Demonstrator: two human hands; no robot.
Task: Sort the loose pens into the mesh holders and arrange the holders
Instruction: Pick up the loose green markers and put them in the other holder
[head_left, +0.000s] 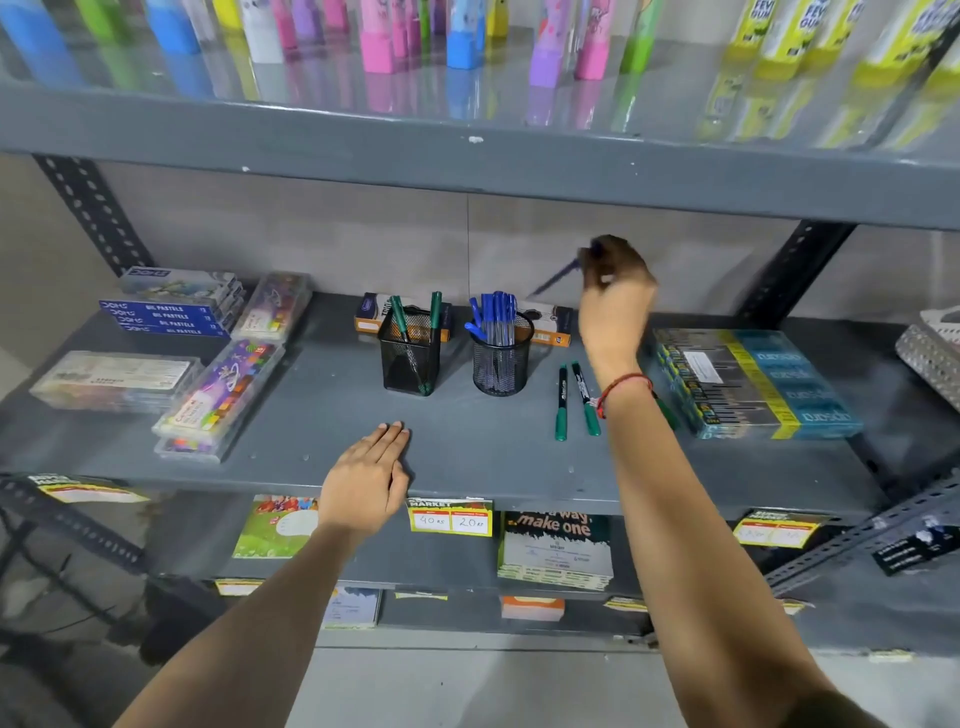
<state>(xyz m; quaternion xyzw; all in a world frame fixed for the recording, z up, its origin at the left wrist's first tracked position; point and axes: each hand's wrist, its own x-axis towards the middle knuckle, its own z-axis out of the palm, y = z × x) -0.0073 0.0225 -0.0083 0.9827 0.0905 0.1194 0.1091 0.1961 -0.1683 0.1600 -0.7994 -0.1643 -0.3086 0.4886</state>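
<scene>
A: Fingers (597, 260) of the right hand (615, 296) look pinched on a blurred blue pen (556, 278), I think; the left hand (366, 480) lies flat, fingers together, on the shelf (311, 415).

B: Sorting step. The round holder (501, 358) sits at eight o'clock of it.

A: Next, drop it in; then the two green markers (574, 400) go to the square holder (410, 353).

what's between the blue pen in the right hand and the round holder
Nothing visible: the blue pen in the right hand is raised above and to the right of the round mesh holder, with open air between.
</scene>
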